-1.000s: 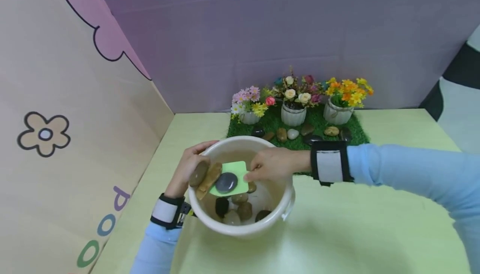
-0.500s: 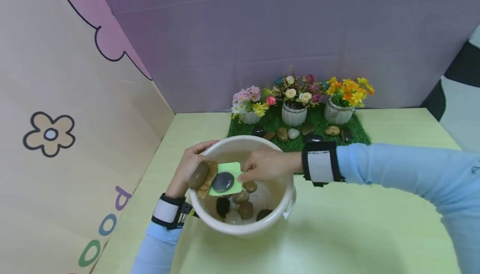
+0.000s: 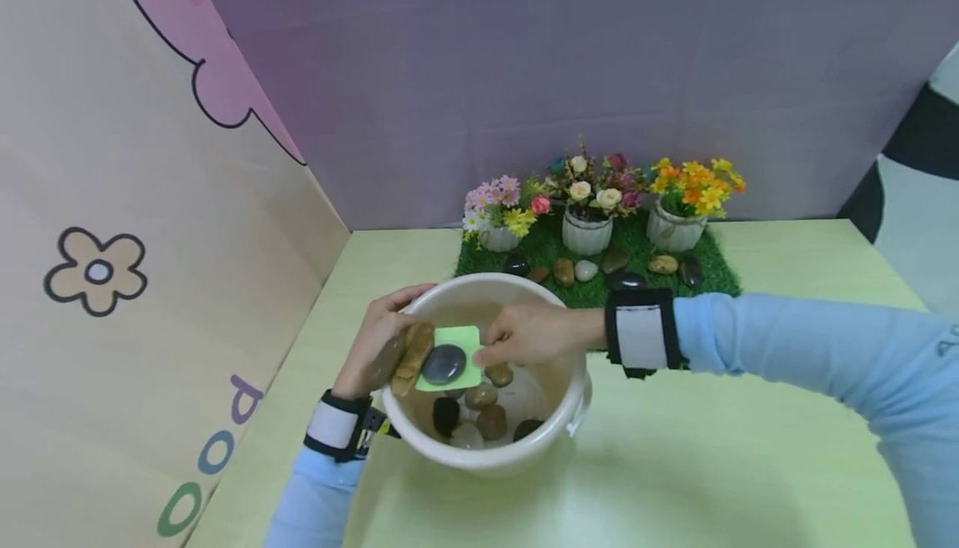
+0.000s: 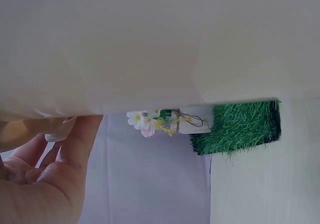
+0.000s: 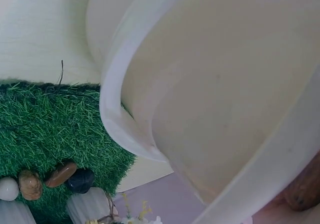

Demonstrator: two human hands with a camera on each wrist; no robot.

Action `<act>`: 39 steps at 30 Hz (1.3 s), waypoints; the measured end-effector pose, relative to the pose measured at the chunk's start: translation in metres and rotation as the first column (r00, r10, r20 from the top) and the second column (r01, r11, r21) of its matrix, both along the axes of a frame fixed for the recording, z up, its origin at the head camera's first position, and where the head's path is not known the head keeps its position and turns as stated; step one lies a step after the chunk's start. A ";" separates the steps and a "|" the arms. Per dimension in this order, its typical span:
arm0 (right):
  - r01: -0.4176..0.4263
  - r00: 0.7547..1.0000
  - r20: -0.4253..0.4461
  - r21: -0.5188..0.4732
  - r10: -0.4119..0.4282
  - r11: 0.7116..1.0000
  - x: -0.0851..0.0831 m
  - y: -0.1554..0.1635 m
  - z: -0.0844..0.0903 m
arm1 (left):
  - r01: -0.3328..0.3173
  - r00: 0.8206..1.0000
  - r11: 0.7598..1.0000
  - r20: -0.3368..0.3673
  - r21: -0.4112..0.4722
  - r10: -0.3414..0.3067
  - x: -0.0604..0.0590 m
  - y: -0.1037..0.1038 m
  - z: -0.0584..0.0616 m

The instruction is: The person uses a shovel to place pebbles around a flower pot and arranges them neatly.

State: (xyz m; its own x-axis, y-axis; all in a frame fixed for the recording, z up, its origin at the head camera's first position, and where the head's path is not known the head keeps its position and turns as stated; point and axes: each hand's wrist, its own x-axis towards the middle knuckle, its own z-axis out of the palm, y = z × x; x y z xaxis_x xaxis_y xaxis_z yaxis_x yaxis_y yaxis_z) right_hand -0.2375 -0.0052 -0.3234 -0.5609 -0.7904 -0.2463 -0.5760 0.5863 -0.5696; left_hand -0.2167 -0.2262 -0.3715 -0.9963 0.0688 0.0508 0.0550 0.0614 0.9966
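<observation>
A cream plastic bucket [image 3: 494, 458] stands on the pale green table, with several wet pebbles [image 3: 479, 415] at its bottom. My left hand [image 3: 378, 348] grips the bucket's left rim and holds two brown stones [image 3: 408, 356] against it. My right hand [image 3: 524, 336] reaches over the bucket and pinches a green square sponge [image 3: 464, 340], on which a dark grey stone [image 3: 444, 363] lies. The left wrist view shows the bucket's outer wall [image 4: 150, 43] and the left hand [image 4: 40, 184]. The bucket's rim [image 5: 120, 114] fills the right wrist view.
Behind the bucket lies a green grass mat [image 3: 637, 256] with three white flowerpots [image 3: 587, 230] and a row of pebbles [image 3: 584, 269]. A beige panel with cartoon drawings [image 3: 150, 281] walls the left side, a purple wall the back.
My right hand and the green sponge with the grey stone have shifted slightly left, towards the two brown stones. My left hand stays on the rim.
</observation>
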 end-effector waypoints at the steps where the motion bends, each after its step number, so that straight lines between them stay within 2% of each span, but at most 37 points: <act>1: 0.006 1.000 0.009 0.002 -0.006 1.000 0.000 0.000 0.000 | -0.019 1.000 1.000 0.014 -0.011 0.019 0.000 0.000 0.000; 6: 0.014 1.000 0.014 0.015 -0.014 1.000 -0.002 -0.001 -0.001 | -0.113 0.992 0.986 0.044 -0.122 0.120 -0.006 0.002 -0.002; 10: 0.010 1.000 -0.007 0.022 -0.010 1.000 -0.004 -0.001 -0.001 | -0.104 0.991 0.985 0.066 -0.135 0.114 -0.008 0.000 -0.004; 15: -0.003 1.000 -0.014 0.018 0.003 1.000 -0.004 0.002 -0.001 | -0.093 0.993 0.979 0.050 -0.180 0.104 -0.009 -0.002 -0.004; 19: 0.001 1.000 -0.003 0.021 -0.001 1.000 -0.003 0.005 0.000 | -0.093 0.993 0.980 0.052 -0.174 0.103 -0.008 -0.002 -0.005; 23: 0.026 0.999 0.027 0.026 -0.026 0.999 -0.002 0.008 0.003 | -0.090 0.994 0.975 0.048 -0.204 0.101 -0.008 -0.003 -0.004; 29: 0.042 0.998 0.039 0.032 -0.044 0.999 -0.002 0.014 0.006 | -0.057 0.995 0.984 0.073 -0.167 0.070 -0.006 -0.003 -0.001; 36: 0.059 0.998 0.027 0.044 -0.060 0.997 -0.002 0.021 0.017 | -0.045 0.995 0.986 0.077 -0.160 0.058 -0.007 -0.004 0.000; 39: 0.068 0.997 0.028 0.040 -0.069 0.997 -0.003 0.024 0.021 | -0.044 0.996 0.978 0.067 -0.206 0.059 -0.008 -0.007 -0.001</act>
State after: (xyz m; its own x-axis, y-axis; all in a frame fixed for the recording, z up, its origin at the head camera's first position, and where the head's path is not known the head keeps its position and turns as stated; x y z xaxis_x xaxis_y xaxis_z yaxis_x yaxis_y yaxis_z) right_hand -0.2409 0.0190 -0.3021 -0.6054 -0.7399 -0.2933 -0.5168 0.6457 -0.5621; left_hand -0.2247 -0.2333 -0.3720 -0.9993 0.0184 -0.0313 -0.0253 0.2643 0.9641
